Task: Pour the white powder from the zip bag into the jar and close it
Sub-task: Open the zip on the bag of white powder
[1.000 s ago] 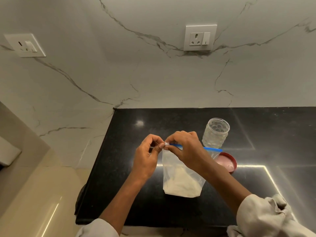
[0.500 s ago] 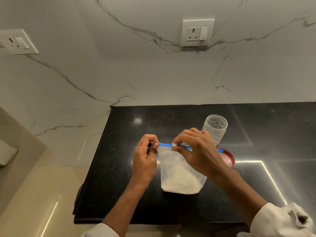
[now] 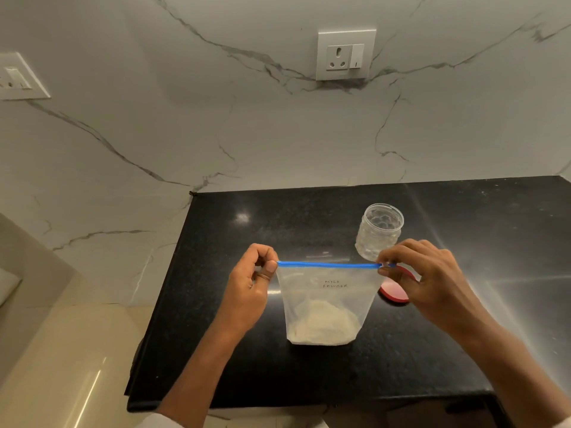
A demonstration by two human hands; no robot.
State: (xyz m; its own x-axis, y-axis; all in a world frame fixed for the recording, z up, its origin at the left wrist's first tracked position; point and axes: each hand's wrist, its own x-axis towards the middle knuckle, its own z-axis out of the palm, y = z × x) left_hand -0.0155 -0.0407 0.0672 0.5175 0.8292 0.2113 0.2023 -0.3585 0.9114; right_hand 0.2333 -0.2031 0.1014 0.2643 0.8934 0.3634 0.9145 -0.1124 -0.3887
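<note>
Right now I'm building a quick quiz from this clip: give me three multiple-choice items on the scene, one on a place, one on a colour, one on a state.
1. Where is the red lid?
A. on the jar
B. on the counter, partly behind the right hand
C. in the left hand

2. What colour is the zip strip of the zip bag?
A. blue
B. green
C. yellow

3. What state is the jar in?
A. capped
B. full of powder
C. open and empty

Answers:
1 B, it lies flat by the right hand.
2 A, a blue line joins the left hand and the right.
3 C, its mouth is bare and its clear walls show nothing inside.
</note>
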